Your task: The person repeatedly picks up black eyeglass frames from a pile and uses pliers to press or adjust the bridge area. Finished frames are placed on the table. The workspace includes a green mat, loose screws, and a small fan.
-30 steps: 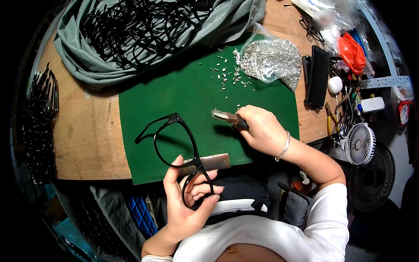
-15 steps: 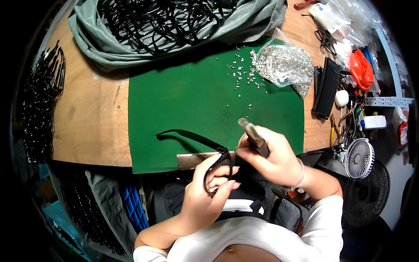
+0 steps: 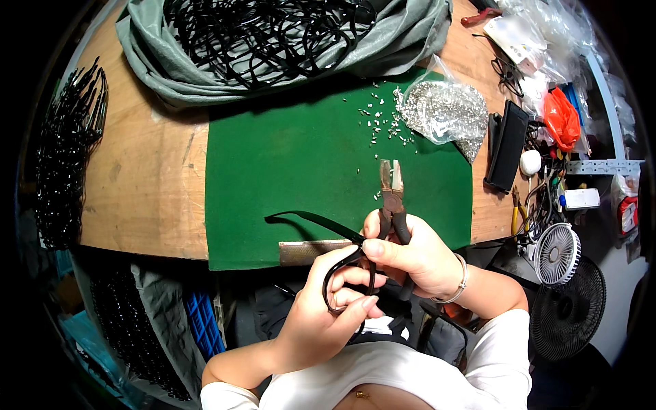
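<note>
My left hand (image 3: 316, 297) is closed on a black eyeglass frame (image 3: 318, 221). One temple arm sticks out to the far left over the green mat (image 3: 273, 157), and the rim curves round my fingers. In my right hand (image 3: 413, 254) is a pair of pliers (image 3: 392, 203) with dark handles, its jaws pointing away from me and parted. The thumb of that hand touches the frame near its hinge corner. Beyond the pliers, small silvery metal pieces (image 3: 395, 128) lie scattered beside a clear plastic bag (image 3: 444, 109) full of them.
A grey-green sack (image 3: 164, 78) of black frames takes up the far side. Glossy black frames (image 3: 65, 171) are heaped at the left. To the right are a black phone-like object (image 3: 507, 147), yellow-handled pliers (image 3: 516, 213), cables and a small white fan (image 3: 557, 253).
The pliers have swung upright, and their jaws now show apart. My right hand has come closer to my left, its thumb now on the eyeglass frame. The view has shifted slightly.
</note>
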`<state>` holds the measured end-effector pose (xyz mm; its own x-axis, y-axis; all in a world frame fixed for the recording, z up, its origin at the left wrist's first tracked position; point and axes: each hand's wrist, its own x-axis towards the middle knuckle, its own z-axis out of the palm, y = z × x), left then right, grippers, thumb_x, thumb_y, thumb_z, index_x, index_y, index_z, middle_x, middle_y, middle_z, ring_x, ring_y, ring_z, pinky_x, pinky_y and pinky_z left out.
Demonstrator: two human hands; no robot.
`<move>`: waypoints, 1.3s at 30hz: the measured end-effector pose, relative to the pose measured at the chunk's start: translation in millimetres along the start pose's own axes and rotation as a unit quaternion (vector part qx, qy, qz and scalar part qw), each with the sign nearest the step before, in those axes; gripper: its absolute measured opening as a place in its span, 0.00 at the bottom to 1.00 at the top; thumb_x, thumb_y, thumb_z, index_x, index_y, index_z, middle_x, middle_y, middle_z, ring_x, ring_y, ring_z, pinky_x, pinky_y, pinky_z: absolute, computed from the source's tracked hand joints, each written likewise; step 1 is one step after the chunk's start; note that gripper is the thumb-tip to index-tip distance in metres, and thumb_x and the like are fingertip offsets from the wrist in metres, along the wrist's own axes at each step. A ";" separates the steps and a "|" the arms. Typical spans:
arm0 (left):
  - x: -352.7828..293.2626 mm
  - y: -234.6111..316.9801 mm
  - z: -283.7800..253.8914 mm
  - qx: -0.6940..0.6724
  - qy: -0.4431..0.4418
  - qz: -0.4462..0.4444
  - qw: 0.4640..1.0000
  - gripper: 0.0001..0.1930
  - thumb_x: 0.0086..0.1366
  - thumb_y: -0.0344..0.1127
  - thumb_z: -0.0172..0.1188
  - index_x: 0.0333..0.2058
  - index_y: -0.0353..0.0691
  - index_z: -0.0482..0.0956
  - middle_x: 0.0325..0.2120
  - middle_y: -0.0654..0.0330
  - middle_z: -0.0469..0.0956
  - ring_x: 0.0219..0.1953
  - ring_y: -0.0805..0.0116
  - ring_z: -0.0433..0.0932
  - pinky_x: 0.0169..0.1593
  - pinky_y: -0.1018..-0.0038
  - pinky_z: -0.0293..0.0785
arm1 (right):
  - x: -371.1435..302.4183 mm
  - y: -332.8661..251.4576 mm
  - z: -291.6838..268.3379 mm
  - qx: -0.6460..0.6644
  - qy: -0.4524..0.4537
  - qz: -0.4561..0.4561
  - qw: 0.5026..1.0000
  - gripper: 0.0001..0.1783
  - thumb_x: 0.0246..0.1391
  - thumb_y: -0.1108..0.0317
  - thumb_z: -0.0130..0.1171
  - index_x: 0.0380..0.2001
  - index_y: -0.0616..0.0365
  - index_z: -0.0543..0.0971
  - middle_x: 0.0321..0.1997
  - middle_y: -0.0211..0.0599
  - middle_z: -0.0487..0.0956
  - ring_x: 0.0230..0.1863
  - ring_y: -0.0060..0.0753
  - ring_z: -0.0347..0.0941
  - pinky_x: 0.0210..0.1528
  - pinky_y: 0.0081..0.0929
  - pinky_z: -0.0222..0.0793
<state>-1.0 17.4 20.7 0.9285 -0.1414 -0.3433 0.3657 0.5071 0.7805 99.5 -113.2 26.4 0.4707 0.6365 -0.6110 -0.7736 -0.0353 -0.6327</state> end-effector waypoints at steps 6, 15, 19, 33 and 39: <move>-10.3 18.6 -0.7 -0.105 -0.027 -0.079 0.991 0.29 0.53 0.15 0.48 0.52 0.36 0.49 0.36 0.48 0.70 0.29 0.66 0.76 0.36 0.74 0.74 | -8.5 -3.5 4.9 0.085 -0.051 0.055 0.994 0.12 0.49 0.59 0.56 0.28 0.54 0.67 0.19 0.24 0.68 0.13 0.11 0.56 0.12 0.08 0.48; -19.4 28.2 -14.0 -0.111 -0.065 -0.100 0.987 0.25 0.57 0.18 0.46 0.53 0.37 0.51 0.39 0.50 0.70 0.31 0.71 0.75 0.37 0.79 0.71 | -31.1 -18.3 -5.0 -0.180 -0.034 -0.036 0.982 0.08 0.52 0.66 0.51 0.30 0.61 0.69 0.27 0.27 0.69 0.30 0.17 0.64 0.36 0.17 0.61; -16.6 22.9 -5.4 -0.103 -0.058 -0.098 0.988 0.24 0.57 0.18 0.46 0.52 0.35 0.52 0.39 0.50 0.69 0.32 0.71 0.75 0.37 0.80 0.70 | -21.9 -16.1 5.8 -0.175 -0.061 -0.103 0.977 0.07 0.53 0.68 0.50 0.30 0.61 0.67 0.26 0.27 0.68 0.27 0.16 0.66 0.32 0.16 0.62; -17.0 13.8 -1.6 -0.050 -0.037 -0.077 0.995 0.25 0.57 0.19 0.46 0.52 0.33 0.50 0.39 0.51 0.68 0.31 0.75 0.73 0.37 0.81 0.70 | -15.9 -12.3 3.4 -0.260 -0.042 -0.096 0.960 0.08 0.53 0.67 0.50 0.29 0.60 0.66 0.22 0.25 0.67 0.21 0.14 0.65 0.25 0.14 0.62; -18.8 18.5 -7.7 -0.089 -0.067 -0.091 0.990 0.24 0.57 0.19 0.45 0.52 0.34 0.50 0.39 0.51 0.68 0.31 0.75 0.73 0.37 0.81 0.69 | -13.7 -14.3 4.3 -0.179 -0.076 -0.049 0.980 0.08 0.52 0.66 0.52 0.29 0.59 0.68 0.24 0.24 0.67 0.28 0.13 0.61 0.31 0.15 0.60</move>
<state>-12.1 36.0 37.5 0.8527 -0.3498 -0.3879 0.5218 0.6028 0.6035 102.4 -118.1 45.8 0.4460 0.7565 -0.4782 -0.5159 -0.2193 -0.8281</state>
